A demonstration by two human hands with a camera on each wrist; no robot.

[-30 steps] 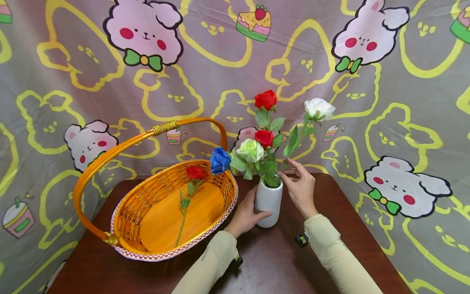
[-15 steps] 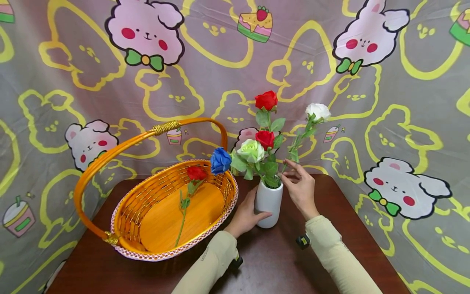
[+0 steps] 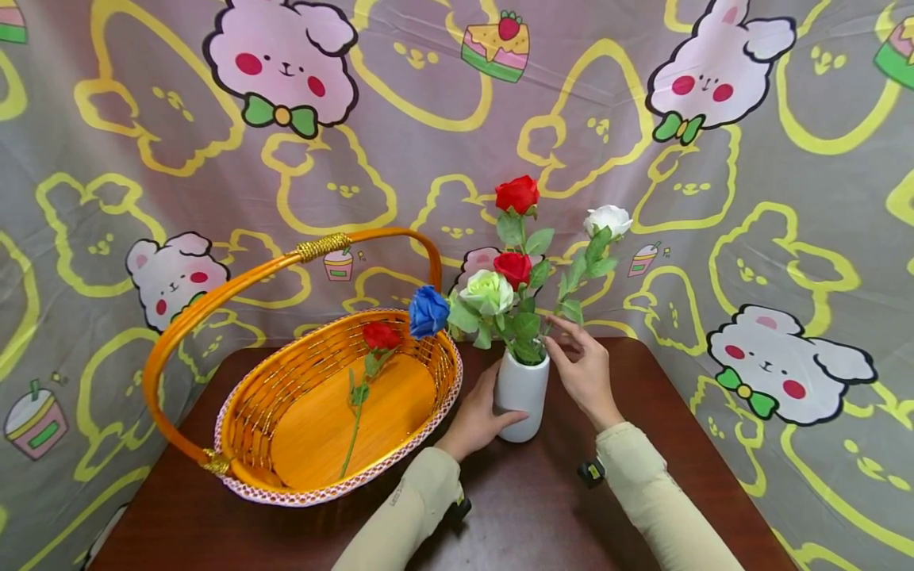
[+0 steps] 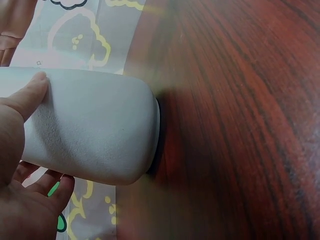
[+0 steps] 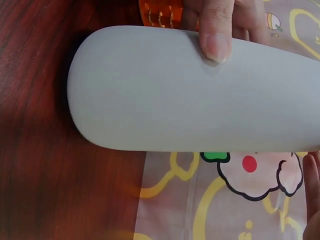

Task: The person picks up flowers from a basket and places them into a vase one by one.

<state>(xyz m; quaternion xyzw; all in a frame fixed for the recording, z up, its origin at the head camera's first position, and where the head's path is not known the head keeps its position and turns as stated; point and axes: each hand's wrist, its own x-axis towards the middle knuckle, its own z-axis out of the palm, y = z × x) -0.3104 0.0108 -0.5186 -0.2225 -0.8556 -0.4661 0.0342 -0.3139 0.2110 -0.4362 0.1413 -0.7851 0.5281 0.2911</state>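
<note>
A white vase stands upright on the table. My left hand grips its left side, with thumb and fingers on either side of it in the left wrist view. At the vase's mouth, my right hand pinches the stem of a white rose, which leans to the right. The stem's lower end is hidden among leaves and fingers. Two red roses, the upper red rose and the lower red rose, stand in the vase with a pale green rose and a blue rose leaning left.
An orange wicker basket with a tall handle stands left of the vase. One red rose lies inside it. A patterned cloth hangs behind the dark wooden table.
The white rose has come down and shifted left, and its leaves have turned. My right hand has dipped very slightly. My left hand and the vase stay put.
</note>
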